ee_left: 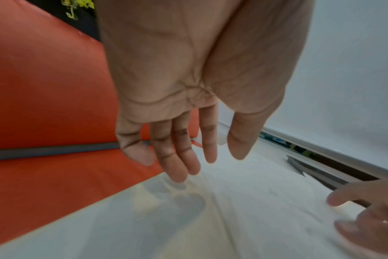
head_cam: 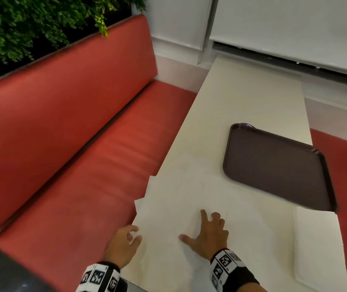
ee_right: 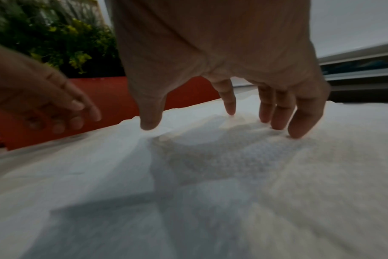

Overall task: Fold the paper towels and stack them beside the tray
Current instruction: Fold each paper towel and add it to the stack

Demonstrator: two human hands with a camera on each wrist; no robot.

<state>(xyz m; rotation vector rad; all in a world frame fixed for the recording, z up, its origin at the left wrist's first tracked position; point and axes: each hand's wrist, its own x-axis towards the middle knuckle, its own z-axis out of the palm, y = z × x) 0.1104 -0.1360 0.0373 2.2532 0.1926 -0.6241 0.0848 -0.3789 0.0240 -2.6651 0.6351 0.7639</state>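
Unfolded white paper towels [head_cam: 168, 207] lie flat on the cream table [head_cam: 242, 98], their corners hanging over its left edge. My right hand [head_cam: 202, 226] is spread on the towel, and the fingertips [ee_right: 297, 133] press into the paper [ee_right: 233, 166]. My left hand [head_cam: 133, 234] hovers at the table's left edge beside the towel, fingers [ee_left: 177, 168] relaxed and holding nothing. The dark brown tray [head_cam: 273, 165] sits empty to the right, jutting past the table's right edge.
Another white sheet [head_cam: 315, 239] lies along the near right edge, below the tray's corner. A red bench [head_cam: 73, 133] runs along the table's left side, with green plants [head_cam: 31, 24] behind it. A wall and window ledge [head_cam: 294, 57] close the far end.
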